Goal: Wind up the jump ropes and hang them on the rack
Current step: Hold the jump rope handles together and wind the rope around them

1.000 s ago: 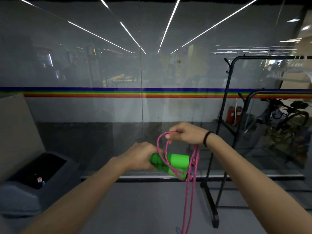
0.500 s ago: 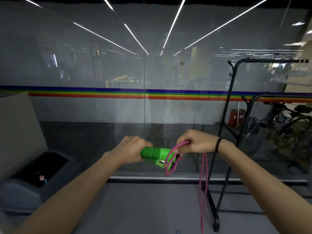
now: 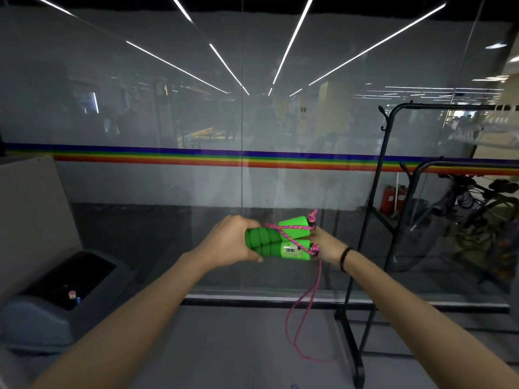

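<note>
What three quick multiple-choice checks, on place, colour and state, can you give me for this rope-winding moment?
1. Where is the black rack?
A. behind the left arm
B. to the right of the hands
C. above the bin

2. What colour are the jump rope handles?
A. green
B. blue
C. yellow

3. How is the pink rope?
A. fully wound
B. partly wound, a loop hanging
C. on the rack

Key: 1 B, it stands to the right of the right hand. 2 A, bright green foam in the left hand. 3 B, strands cross the handles and a loop dangles.

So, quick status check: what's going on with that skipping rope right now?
Left hand grips the green handles. Right hand holds the pink rope at their far end. Loose loop dangling, unwound. Black rack to the right, path clear.
</note>
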The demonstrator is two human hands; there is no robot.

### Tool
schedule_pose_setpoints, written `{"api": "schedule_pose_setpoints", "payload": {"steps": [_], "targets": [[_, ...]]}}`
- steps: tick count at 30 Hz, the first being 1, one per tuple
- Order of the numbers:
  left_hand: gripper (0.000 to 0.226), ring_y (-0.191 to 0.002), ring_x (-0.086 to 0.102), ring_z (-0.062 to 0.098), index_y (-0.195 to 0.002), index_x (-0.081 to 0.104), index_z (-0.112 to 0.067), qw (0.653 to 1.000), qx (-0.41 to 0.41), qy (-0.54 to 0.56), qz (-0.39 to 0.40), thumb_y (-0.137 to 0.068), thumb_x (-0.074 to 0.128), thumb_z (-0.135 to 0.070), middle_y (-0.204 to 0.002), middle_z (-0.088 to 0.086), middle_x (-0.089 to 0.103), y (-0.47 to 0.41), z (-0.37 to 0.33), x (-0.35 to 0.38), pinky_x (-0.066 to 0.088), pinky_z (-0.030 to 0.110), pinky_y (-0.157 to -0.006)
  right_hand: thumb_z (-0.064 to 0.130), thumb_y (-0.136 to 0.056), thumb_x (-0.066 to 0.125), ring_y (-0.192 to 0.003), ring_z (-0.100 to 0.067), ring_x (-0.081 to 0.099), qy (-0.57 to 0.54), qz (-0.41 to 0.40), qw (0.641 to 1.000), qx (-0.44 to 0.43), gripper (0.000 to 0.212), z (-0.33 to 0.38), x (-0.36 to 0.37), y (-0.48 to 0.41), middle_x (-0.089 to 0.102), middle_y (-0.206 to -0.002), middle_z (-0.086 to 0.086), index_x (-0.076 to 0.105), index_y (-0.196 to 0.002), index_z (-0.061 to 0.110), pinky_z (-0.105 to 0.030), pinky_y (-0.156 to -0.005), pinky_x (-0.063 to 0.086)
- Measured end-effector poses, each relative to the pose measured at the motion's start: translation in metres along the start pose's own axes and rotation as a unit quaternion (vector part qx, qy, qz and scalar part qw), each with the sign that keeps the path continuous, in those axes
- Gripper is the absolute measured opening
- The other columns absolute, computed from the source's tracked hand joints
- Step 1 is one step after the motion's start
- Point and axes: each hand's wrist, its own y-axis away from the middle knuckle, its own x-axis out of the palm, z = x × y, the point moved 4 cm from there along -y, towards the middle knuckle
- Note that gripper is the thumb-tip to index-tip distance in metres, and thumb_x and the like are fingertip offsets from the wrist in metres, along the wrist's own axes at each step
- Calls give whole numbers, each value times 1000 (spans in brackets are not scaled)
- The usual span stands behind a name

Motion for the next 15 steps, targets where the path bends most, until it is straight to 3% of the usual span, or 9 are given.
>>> {"api": "schedule_pose_setpoints", "payload": {"steps": [2,5,8,10,12,15], "targets": [[30,-61,56,12,-69,63,-24,999,-27,24,-26,-51,86,-31,-62,-5,62,0,8,-2,41,26,-56,6,-94,44,-45,1,50,81,-32,996,24,25,-10,2,4,52,-42,13,60,-75,10,-6,-45,36],[51,-79,65,18,-96,68,-19,994,-78,36,-74,-51,86,-35,-84,3,71,0,21,-7,50,29,-68,33,-97,37,-41,-1,37,199,-13,979,43,41,-12,14,18,42,-44,10,47,-59,22,-15,-47,31],[69,-100,63,22,-119,57,-29,995,-90,-18,-51,-56,83,-39,-105,0,69,3,26,-6,51,35,-84,31,-97,38,-65,-13,49,376,65,924,-5,34,6,31,36,51,-63,4,55,-69,24,-23,-61,31],[64,-105,62,25,-119,55,-34,993,-91,-67,-18,-60,80,-40,-108,-1,69,6,22,0,50,36,-86,30,-96,39,-83,-24,58,467,105,877,-31,27,25,44,45,63,-84,-11,57,-85,14,-24,-67,32],[58,-109,60,27,-116,55,-34,989,-87,-116,20,-64,78,-40,-113,1,68,9,13,11,49,36,-87,31,-95,41,-95,-32,58,544,113,829,-68,26,48,54,51,62,-102,-19,55,-93,10,-31,-72,40],[41,-107,60,28,-107,58,-26,976,-30,-196,89,-70,74,-33,-110,3,67,14,-5,27,46,33,-81,31,-91,48,-81,-28,56,568,114,807,-113,25,75,54,47,65,-93,-15,62,-93,10,-31,-66,39]]}}
